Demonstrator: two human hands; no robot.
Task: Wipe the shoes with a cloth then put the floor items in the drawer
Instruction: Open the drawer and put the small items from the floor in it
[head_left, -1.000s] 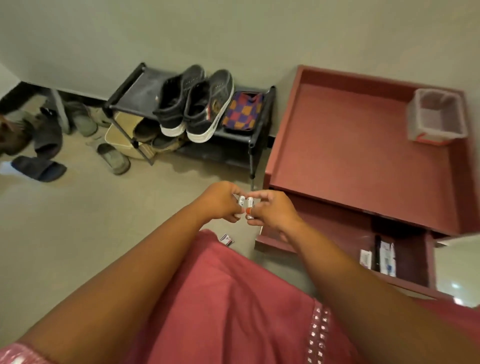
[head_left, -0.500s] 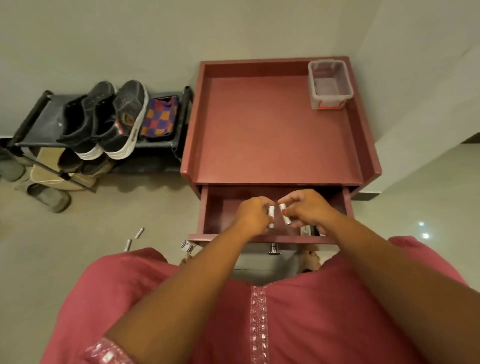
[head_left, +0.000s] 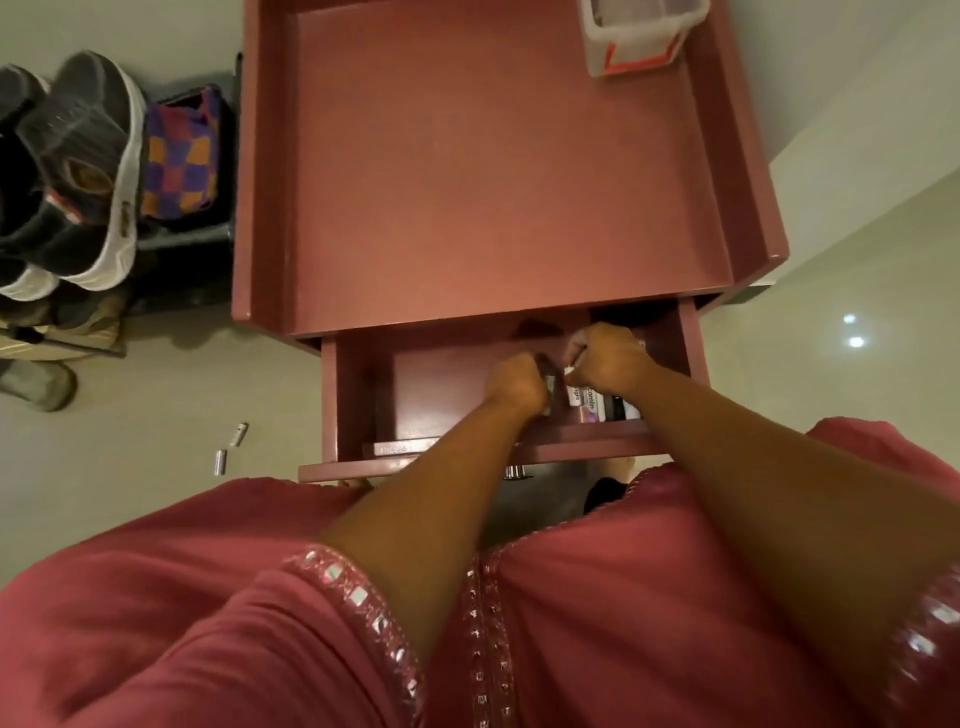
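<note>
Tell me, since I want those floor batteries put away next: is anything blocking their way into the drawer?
Nothing visible does. The two batteries lie on bare floor left of the open drawer, whose left part is free.

the left hand (head_left: 517, 387) and right hand (head_left: 605, 358) curl down inside the drawer (head_left: 358, 395), so what they hold is hidden. the shoes (head_left: 78, 171) are cut off at the left edge. the clear tub (head_left: 639, 41) is cut off at the top.
</note>
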